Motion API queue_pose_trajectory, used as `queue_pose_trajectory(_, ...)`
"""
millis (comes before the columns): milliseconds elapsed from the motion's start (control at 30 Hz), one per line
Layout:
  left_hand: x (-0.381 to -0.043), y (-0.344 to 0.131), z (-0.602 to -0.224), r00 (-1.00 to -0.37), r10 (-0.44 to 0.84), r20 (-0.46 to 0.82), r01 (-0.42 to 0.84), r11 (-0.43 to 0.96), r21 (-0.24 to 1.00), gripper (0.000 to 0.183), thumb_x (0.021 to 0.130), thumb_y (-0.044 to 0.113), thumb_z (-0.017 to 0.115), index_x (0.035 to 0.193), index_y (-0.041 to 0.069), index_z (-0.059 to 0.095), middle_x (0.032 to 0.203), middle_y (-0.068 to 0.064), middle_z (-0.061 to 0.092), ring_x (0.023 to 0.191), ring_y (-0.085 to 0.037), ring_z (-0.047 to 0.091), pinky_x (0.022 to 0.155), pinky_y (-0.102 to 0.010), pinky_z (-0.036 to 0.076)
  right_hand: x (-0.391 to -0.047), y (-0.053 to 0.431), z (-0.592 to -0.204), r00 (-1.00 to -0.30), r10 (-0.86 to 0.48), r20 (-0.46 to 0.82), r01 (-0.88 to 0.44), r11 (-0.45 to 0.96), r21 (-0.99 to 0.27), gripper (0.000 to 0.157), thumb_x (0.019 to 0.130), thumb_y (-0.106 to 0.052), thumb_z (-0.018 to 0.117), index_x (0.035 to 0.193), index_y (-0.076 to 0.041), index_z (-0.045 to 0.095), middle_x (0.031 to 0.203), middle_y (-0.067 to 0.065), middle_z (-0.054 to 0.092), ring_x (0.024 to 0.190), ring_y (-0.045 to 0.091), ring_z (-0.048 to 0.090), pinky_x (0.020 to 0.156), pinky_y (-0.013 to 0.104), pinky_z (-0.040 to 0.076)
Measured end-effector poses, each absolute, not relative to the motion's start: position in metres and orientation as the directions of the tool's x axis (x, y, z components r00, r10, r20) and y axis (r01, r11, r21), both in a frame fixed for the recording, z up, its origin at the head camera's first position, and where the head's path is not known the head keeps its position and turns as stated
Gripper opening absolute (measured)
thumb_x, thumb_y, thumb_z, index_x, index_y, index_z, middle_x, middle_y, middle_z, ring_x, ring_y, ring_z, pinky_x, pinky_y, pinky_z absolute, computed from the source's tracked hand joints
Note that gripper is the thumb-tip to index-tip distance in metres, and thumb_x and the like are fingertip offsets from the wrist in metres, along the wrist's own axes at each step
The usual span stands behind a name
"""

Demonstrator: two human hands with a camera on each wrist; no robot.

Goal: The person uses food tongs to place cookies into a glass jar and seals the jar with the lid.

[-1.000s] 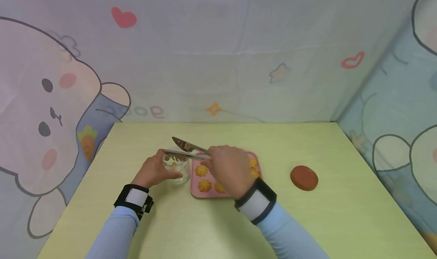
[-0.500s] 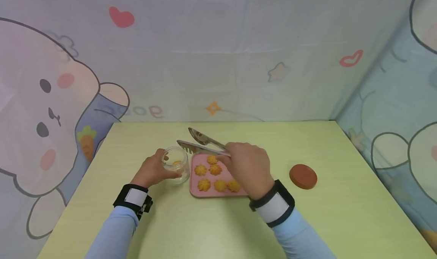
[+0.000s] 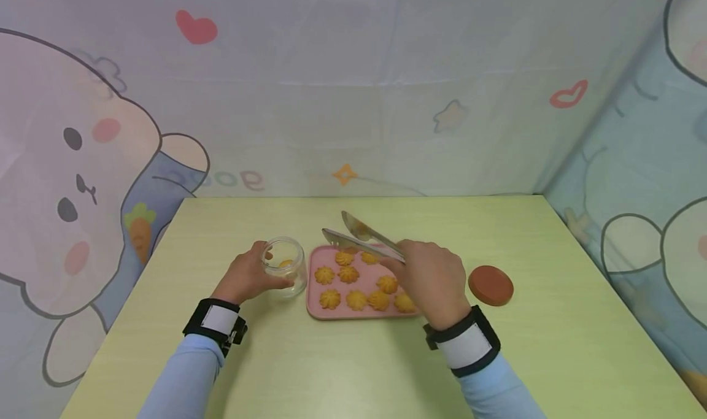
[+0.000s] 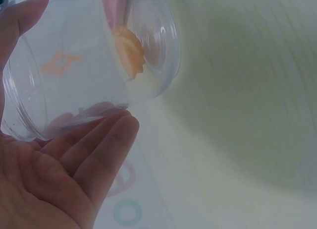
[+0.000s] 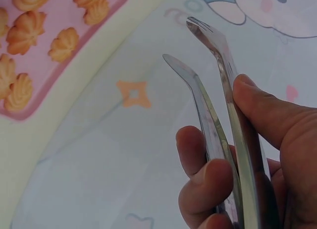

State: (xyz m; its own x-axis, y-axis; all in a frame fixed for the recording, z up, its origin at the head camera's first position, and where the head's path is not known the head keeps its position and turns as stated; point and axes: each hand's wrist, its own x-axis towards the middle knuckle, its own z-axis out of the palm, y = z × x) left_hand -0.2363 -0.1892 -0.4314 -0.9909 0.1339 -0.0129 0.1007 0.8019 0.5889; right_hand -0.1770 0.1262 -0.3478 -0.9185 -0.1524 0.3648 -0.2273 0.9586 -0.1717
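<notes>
My left hand point(image 3: 251, 275) grips a clear glass jar point(image 3: 296, 278) from its left side, thumb and fingers spread around the wall. Inside the jar lies one golden cookie point(image 4: 130, 51), plain in the left wrist view. My right hand point(image 3: 432, 278) holds metal serving tongs point(image 3: 375, 241), their arms apart with nothing between the tips. One arm ends in fork-like tines, the other in a flat blade. Below the tongs a pink tray point(image 3: 342, 316) bears several piped, flower-shaped cookies point(image 3: 356, 300). The tongs overlap the tray's back edge in the head view.
A round brown lid-like disc point(image 3: 491, 286) lies on the table to the right of my right hand. The pale yellow-green table point(image 3: 309, 370) meets a printed cloth backdrop point(image 3: 331, 100) along its back edge.
My right hand and the tongs have moved right, away from the jar mouth and over the tray's back. My left hand stays on the jar.
</notes>
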Motion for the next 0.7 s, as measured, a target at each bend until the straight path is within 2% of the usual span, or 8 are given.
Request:
queue_pose_trajectory(100, -0.236, -0.189, -0.431, -0.991, 0.131, -0.023, 0.093, 0.805, 0.586, 0.094, 0.063, 0.043, 0.084, 0.132, -0.004, 0.04, 0.117, -0.027, 0.061, 0.094, -0.033, 0.058, 0.081, -0.05, 0.05, -0.176, 0.13, -0.355, -0.921, -0.142, 0.363, -0.214, 0.962, -0.167, 0.037, 0.077, -0.046, 0.074, 0.1, -0.017, 0.076, 0.042, -0.004, 0.039, 0.035, 0.014, 0.036, 0.032, 0.025, 0.018)
queue_pose_trajectory(167, -0.235, -0.188, -0.43, -0.991, 0.13, -0.03, 0.088, 0.806, 0.585, 0.095, 0.064, 0.043, 0.084, 0.134, -0.004, 0.04, 0.119, -0.027, 0.061, 0.095, -0.034, 0.058, 0.082, -0.05, 0.05, -0.175, 0.131, -0.359, -0.923, -0.139, 0.359, -0.209, 0.964, -0.162, 0.038, 0.076, -0.045, 0.075, 0.103, -0.017, 0.075, 0.042, -0.004, 0.035, 0.034, 0.013, 0.035, 0.032, 0.024, 0.016)
queue_pose_trajectory(267, -0.234, -0.188, -0.43, -0.991, 0.134, -0.031, 0.091, 0.805, 0.586, 0.096, 0.064, 0.044, 0.083, 0.135, -0.004, 0.039, 0.12, -0.028, 0.061, 0.096, -0.034, 0.058, 0.082, -0.051, 0.05, -0.174, 0.133, -0.365, -0.93, -0.138, 0.341, -0.2, 0.967, -0.155, 0.033, 0.075, -0.043, 0.076, 0.089, -0.013, 0.073, 0.042, -0.003, 0.038, 0.034, 0.014, 0.037, 0.032, 0.024, 0.017)
queue_pose_trajectory(400, -0.234, -0.188, -0.429, -0.99, 0.138, -0.027, 0.096, 0.805, 0.585, 0.094, 0.064, 0.043, 0.084, 0.133, -0.003, 0.04, 0.117, -0.026, 0.062, 0.094, -0.033, 0.058, 0.081, -0.05, 0.05, -0.173, 0.134, -0.373, -0.952, -0.128, 0.279, -0.173, 0.974, -0.144, 0.035, 0.075, -0.043, 0.077, 0.071, -0.011, 0.063, 0.044, -0.001, 0.045, 0.035, 0.015, 0.041, 0.031, 0.026, 0.024)
queue_pose_trajectory(533, -0.235, -0.188, -0.429, -0.99, 0.14, -0.023, 0.1, 0.806, 0.583, 0.093, 0.064, 0.043, 0.084, 0.132, -0.004, 0.041, 0.115, -0.026, 0.062, 0.092, -0.032, 0.058, 0.08, -0.049, 0.05, -0.172, 0.134, -0.38, -0.969, -0.119, 0.215, -0.153, 0.978, -0.144, 0.035, 0.075, -0.041, 0.077, 0.065, -0.012, 0.058, 0.047, 0.001, 0.049, 0.038, 0.016, 0.044, 0.032, 0.027, 0.029)
queue_pose_trajectory(700, -0.236, -0.189, -0.429, -0.989, 0.146, -0.023, 0.105, 0.803, 0.586, 0.091, 0.063, 0.043, 0.084, 0.129, -0.004, 0.042, 0.118, -0.027, 0.061, 0.093, -0.033, 0.058, 0.079, -0.049, 0.05, -0.172, 0.131, -0.385, -0.977, -0.111, 0.181, -0.14, 0.978, -0.153, 0.038, 0.075, -0.043, 0.076, 0.062, -0.013, 0.057, 0.046, 0.0, 0.048, 0.038, 0.016, 0.045, 0.031, 0.028, 0.03)
